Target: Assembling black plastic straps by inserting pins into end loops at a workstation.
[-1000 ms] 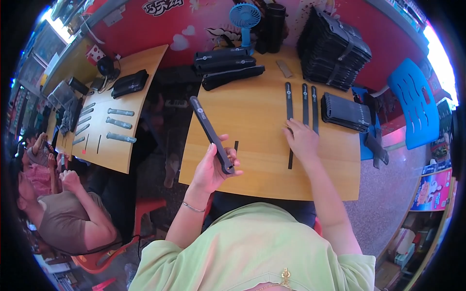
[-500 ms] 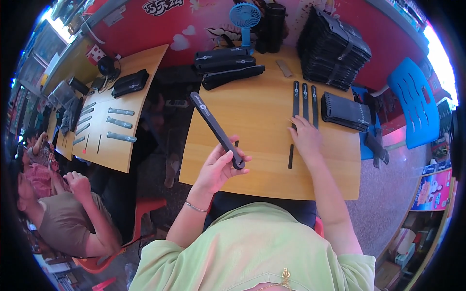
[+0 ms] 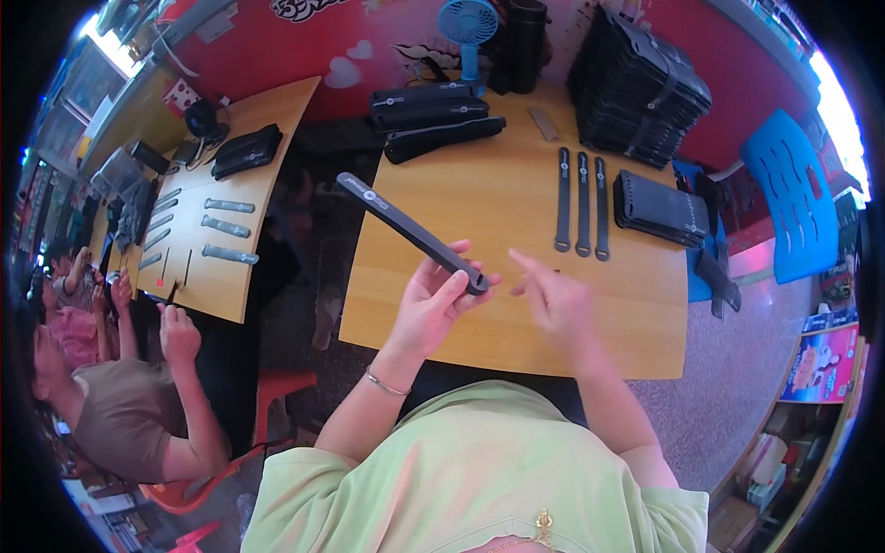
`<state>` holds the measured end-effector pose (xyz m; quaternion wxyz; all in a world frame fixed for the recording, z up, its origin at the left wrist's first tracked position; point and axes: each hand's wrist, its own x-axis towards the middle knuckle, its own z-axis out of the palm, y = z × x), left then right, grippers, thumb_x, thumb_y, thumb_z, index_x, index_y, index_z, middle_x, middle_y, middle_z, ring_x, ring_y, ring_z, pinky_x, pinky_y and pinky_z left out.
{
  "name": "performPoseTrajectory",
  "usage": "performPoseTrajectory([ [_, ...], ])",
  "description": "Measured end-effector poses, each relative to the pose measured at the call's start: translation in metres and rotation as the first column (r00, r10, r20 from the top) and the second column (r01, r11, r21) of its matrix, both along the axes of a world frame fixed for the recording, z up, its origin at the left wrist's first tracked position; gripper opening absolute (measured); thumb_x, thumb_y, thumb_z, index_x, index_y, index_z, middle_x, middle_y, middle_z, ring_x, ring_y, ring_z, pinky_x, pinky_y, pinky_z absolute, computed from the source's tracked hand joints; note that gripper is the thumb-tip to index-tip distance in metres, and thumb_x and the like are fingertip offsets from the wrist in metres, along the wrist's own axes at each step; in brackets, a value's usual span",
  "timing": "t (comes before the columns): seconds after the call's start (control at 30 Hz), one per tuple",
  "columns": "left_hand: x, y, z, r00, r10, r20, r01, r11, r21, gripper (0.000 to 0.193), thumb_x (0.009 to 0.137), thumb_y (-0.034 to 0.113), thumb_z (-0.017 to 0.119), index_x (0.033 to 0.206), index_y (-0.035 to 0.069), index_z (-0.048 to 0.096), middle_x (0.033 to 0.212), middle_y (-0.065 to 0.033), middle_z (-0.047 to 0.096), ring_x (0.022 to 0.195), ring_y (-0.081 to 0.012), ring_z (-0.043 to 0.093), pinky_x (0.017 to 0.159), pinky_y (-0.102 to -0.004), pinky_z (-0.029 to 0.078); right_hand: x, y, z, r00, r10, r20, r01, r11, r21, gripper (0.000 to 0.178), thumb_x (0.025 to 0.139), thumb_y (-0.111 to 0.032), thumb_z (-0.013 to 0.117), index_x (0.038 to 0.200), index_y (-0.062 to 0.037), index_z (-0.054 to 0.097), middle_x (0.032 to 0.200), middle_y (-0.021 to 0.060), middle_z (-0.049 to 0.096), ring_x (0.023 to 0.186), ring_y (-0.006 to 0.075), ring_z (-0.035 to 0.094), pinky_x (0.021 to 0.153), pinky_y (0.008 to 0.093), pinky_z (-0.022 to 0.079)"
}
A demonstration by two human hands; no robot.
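Head view, nearest first: a light green shirt (image 3: 461, 470) fills the lower edge, both forearms rising from it. The left hand (image 3: 429, 309) is closed on the near end of a long black strap (image 3: 410, 230), thumb and fingers pinching it just above the front edge of the wooden counter (image 3: 479, 313). The strap's long axis runs from that hand up and to the left, its far end out past the counter's left edge. The right hand (image 3: 553, 300) hangs loose and holds nothing, fingers spread, its fingertips pointing at the held end just beside it; it is the nearer free hand, to the strap's right. Further off lie three black strips (image 3: 581, 203) side by side, with a flat black pouch (image 3: 662, 207) to their right. Beyond those, stacked black cases (image 3: 433, 115), a tall black pile (image 3: 641, 88) and a small blue fan (image 3: 468, 23).
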<state>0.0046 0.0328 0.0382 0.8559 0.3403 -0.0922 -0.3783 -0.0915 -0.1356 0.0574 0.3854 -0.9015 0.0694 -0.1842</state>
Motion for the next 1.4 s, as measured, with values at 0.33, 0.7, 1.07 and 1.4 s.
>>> performPoseTrajectory([
  [0.33, -0.009, -0.015, -0.009, 0.974, 0.189, 0.124, -0.192, 0.981, 0.009, 0.031, 0.093, 0.002, 0.05, 0.123, 0.004, 0.043, 0.106, -0.0108, 0.058, 0.099, -0.0222, 0.062, 0.089, -0.0368, 0.054, -0.006, 0.028, -0.004, 0.997, 0.008, 0.078, -0.008, 1.0, -0.003, 0.039, 0.087, -0.01, 0.058, 0.126, -0.0147, 0.053, 0.082, 0.0066, 0.068, 0.07, 0.022, 0.067, 0.059, 0.0328, 0.051],
  [0.7, -0.014, -0.018, -0.009, 0.965, 0.219, 0.147, -0.225, 0.974, 0.022, 0.032, 0.091, 0.002, 0.053, 0.122, 0.004, 0.044, 0.103, -0.0088, 0.059, 0.097, -0.0206, 0.062, 0.086, -0.0358, 0.055, -0.007, 0.028, -0.01, 0.992, -0.014, 0.126, 0.012, 1.0, 0.015, 0.041, 0.085, -0.004, 0.058, 0.125, -0.0133, 0.054, 0.08, 0.0081, 0.068, 0.07, 0.0225, 0.067, 0.059, 0.0324, 0.052],
  [1.07, -0.017, -0.026, -0.011, 0.895, 0.304, 0.326, -0.344, 0.936, 0.071, 0.034, 0.087, -0.004, 0.057, 0.119, 0.001, 0.045, 0.105, -0.0092, 0.059, 0.101, -0.0215, 0.061, 0.088, -0.03, 0.051, -0.005, 0.031, -0.012, 0.995, -0.078, 0.061, 0.078, 0.997, 0.002, 0.041, 0.085, -0.003, 0.056, 0.125, -0.0125, 0.053, 0.079, 0.0073, 0.068, 0.065, 0.0214, 0.065, 0.057, 0.033, 0.05],
  [1.4, -0.015, -0.031, -0.001, 0.594, 0.376, 0.711, -0.557, 0.83, 0.026, 0.032, 0.084, -0.01, 0.056, 0.114, 0.002, 0.049, 0.099, -0.0087, 0.056, 0.105, -0.0214, 0.059, 0.087, -0.0263, 0.049, 0.007, 0.043, -0.006, 0.989, 0.085, -0.121, 0.08, 0.379, 0.922, 0.04, 0.097, -0.013, 0.042, 0.136, -0.014, 0.037, 0.072, 0.0076, 0.064, 0.047, 0.0015, 0.03, 0.045, 0.0153, 0.024],
])
